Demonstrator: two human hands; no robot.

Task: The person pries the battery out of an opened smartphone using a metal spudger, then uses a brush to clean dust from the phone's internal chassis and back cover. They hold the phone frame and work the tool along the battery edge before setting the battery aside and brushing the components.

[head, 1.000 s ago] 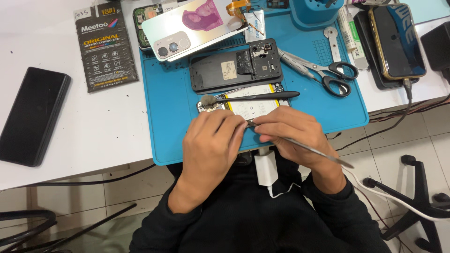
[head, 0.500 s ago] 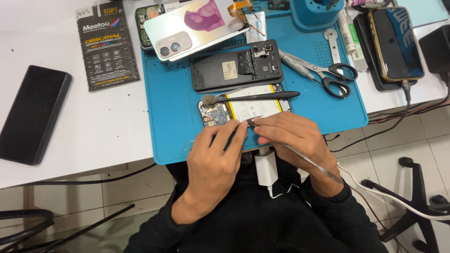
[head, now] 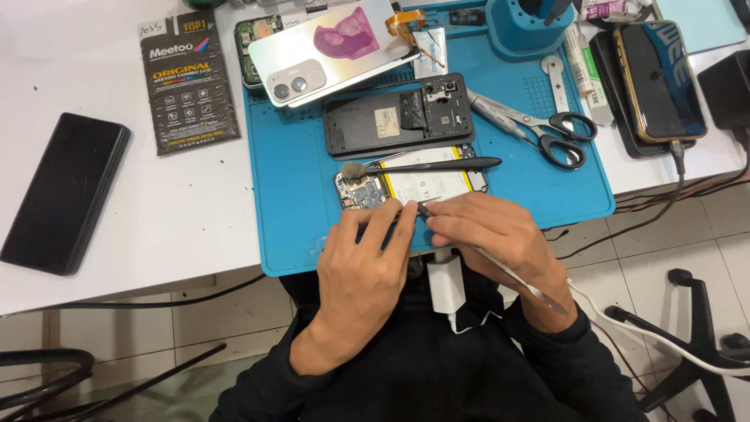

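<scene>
An opened phone [head: 414, 186] with its white battery and circuit board showing lies on the blue mat [head: 297, 180]. My left hand [head: 363, 262] rests on the phone's near edge, fingers pressing on it. My right hand [head: 492, 230] grips metal tweezers [head: 500, 270], whose tip meets the phone beside my left fingertips. A black brush [head: 422, 166] lies across the phone's far edge.
A black phone frame [head: 394, 116], a pale phone back cover [head: 328, 51], scissors [head: 539, 129] and a blue tool holder [head: 531, 27] sit on the mat. A dark phone [head: 62, 191] and a black packet [head: 187, 82] lie left. Another phone [head: 660, 78] charges at right.
Both hands have shifted slightly away from me up the phone. The tweezers' tip stays at the phone's near edge. Nothing else moved.
</scene>
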